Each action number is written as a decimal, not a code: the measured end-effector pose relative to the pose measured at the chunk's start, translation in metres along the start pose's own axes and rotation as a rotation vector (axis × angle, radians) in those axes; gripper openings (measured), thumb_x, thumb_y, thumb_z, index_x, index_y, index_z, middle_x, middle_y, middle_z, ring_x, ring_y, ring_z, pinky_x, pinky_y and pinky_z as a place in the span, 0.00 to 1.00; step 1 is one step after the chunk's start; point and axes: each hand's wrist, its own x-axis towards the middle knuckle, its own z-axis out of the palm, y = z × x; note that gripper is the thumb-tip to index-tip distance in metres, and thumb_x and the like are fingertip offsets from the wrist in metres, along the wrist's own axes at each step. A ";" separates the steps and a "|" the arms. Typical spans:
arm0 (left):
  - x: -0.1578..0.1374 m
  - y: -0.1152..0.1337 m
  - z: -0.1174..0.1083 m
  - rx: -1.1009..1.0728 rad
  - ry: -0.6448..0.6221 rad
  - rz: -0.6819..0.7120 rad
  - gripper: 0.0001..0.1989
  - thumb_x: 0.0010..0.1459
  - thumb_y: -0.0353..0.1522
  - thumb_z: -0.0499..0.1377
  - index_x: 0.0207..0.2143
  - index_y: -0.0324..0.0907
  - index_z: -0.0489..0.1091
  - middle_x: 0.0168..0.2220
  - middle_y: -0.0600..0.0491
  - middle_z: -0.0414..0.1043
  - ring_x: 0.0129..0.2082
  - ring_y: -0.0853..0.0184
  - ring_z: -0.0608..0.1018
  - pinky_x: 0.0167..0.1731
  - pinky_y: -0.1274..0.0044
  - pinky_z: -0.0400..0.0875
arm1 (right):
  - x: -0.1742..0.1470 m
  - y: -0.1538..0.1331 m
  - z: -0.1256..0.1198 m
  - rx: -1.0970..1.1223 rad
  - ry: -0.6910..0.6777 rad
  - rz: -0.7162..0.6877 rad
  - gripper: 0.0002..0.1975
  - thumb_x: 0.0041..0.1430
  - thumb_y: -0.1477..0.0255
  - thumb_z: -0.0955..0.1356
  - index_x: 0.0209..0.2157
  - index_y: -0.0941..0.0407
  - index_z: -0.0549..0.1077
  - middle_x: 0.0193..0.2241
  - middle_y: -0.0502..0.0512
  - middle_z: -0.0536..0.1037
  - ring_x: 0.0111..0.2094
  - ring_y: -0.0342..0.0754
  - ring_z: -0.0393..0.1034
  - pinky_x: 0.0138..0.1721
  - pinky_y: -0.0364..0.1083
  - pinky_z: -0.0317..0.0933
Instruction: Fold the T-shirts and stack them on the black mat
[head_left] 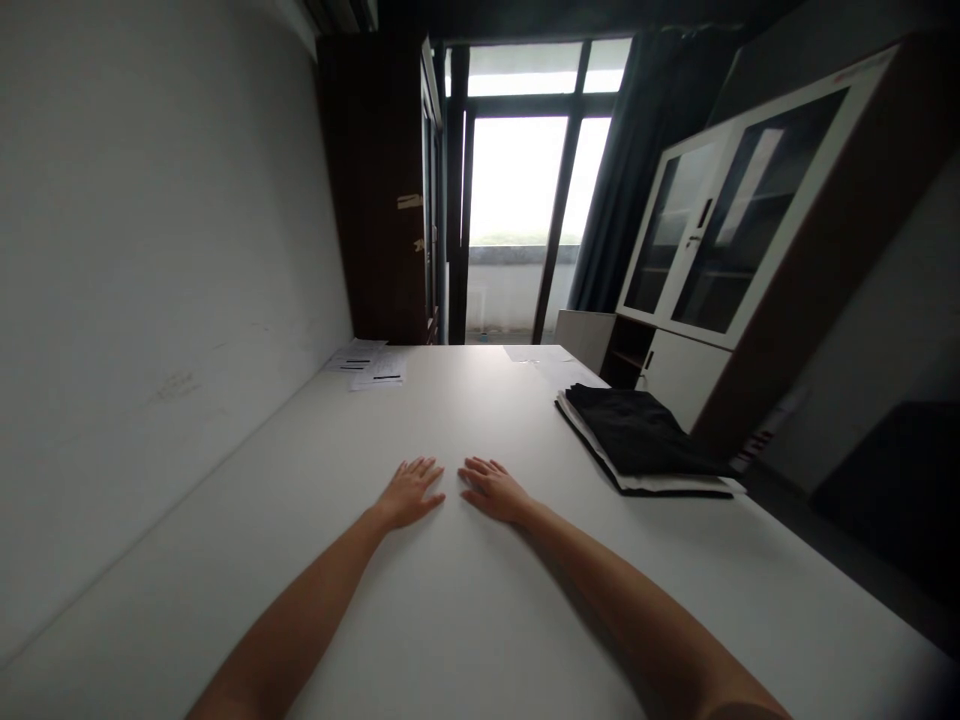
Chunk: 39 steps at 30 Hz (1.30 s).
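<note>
Both palms face down on a white table (450, 620). My left hand (409, 492) lies flat with its fingers a little apart, holding nothing. A narrow gap separates it from my right hand (495, 490), which rests flat in the same way with its thumb out to the side. To the right of my right hand is a stack of folded cloth (634, 430), black on top with white and black layers beneath. Neither hand touches the stack.
Printed papers (377, 372) lie at the table's far left, by the wall (150, 250). More pale sheets (551, 362) are at the far right corner. Beyond the table stand a dark cabinet (375, 200), a glass door (517, 190) and a white-fronted cabinet (690, 350) with a lower door open.
</note>
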 end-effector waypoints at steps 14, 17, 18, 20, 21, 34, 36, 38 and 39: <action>0.001 -0.001 0.002 -0.009 0.004 0.005 0.33 0.69 0.53 0.48 0.71 0.53 0.55 0.74 0.49 0.46 0.74 0.54 0.50 0.70 0.55 0.42 | 0.001 0.002 0.003 0.000 0.010 -0.006 0.30 0.68 0.54 0.64 0.67 0.47 0.65 0.69 0.59 0.61 0.70 0.57 0.52 0.69 0.61 0.44; 0.002 -0.002 0.004 -0.007 0.000 0.006 0.33 0.68 0.52 0.49 0.71 0.52 0.55 0.74 0.49 0.46 0.74 0.54 0.50 0.70 0.55 0.41 | 0.001 0.004 0.005 0.009 0.027 -0.021 0.29 0.68 0.54 0.65 0.67 0.48 0.66 0.69 0.60 0.62 0.70 0.58 0.53 0.69 0.62 0.45; 0.002 -0.003 0.004 -0.007 0.001 0.005 0.33 0.68 0.52 0.49 0.71 0.52 0.55 0.74 0.49 0.46 0.74 0.54 0.50 0.70 0.55 0.41 | 0.001 0.004 0.006 0.010 0.032 -0.024 0.29 0.68 0.54 0.65 0.66 0.48 0.66 0.68 0.60 0.62 0.70 0.58 0.53 0.69 0.62 0.45; 0.002 -0.003 0.005 -0.009 0.003 0.006 0.33 0.69 0.52 0.49 0.71 0.52 0.55 0.74 0.50 0.46 0.74 0.53 0.50 0.70 0.55 0.41 | 0.001 0.005 0.007 0.009 0.039 -0.031 0.29 0.68 0.54 0.65 0.67 0.49 0.66 0.68 0.60 0.62 0.70 0.59 0.53 0.69 0.62 0.45; 0.002 -0.003 0.005 -0.010 0.005 0.006 0.33 0.69 0.52 0.49 0.71 0.52 0.55 0.74 0.50 0.46 0.74 0.53 0.50 0.70 0.55 0.41 | 0.001 0.006 0.007 0.008 0.041 -0.033 0.29 0.68 0.54 0.65 0.67 0.48 0.66 0.68 0.60 0.62 0.70 0.59 0.53 0.69 0.62 0.45; 0.002 -0.002 0.003 -0.009 0.009 0.007 0.33 0.69 0.53 0.48 0.71 0.52 0.55 0.74 0.49 0.47 0.73 0.53 0.50 0.70 0.55 0.42 | 0.002 0.008 0.009 0.011 0.045 -0.040 0.29 0.68 0.54 0.65 0.67 0.48 0.66 0.68 0.60 0.62 0.69 0.59 0.54 0.69 0.63 0.45; 0.001 -0.002 0.003 -0.012 0.008 0.008 0.33 0.69 0.53 0.48 0.71 0.52 0.55 0.74 0.49 0.47 0.73 0.53 0.50 0.70 0.55 0.43 | 0.002 0.008 0.009 0.009 0.046 -0.041 0.29 0.68 0.54 0.64 0.67 0.48 0.66 0.68 0.60 0.62 0.69 0.59 0.54 0.69 0.63 0.45; 0.001 -0.002 0.003 -0.012 0.005 0.005 0.33 0.68 0.53 0.48 0.71 0.52 0.55 0.74 0.49 0.47 0.73 0.53 0.50 0.69 0.54 0.43 | 0.002 0.008 0.009 0.007 0.047 -0.040 0.29 0.68 0.53 0.64 0.67 0.48 0.66 0.68 0.60 0.62 0.69 0.59 0.54 0.69 0.63 0.45; 0.001 -0.002 0.002 -0.012 0.006 0.004 0.33 0.68 0.53 0.49 0.71 0.52 0.55 0.74 0.49 0.47 0.73 0.53 0.50 0.69 0.54 0.43 | 0.002 0.008 0.009 0.007 0.048 -0.039 0.29 0.68 0.53 0.64 0.67 0.48 0.66 0.68 0.60 0.62 0.69 0.59 0.54 0.69 0.63 0.45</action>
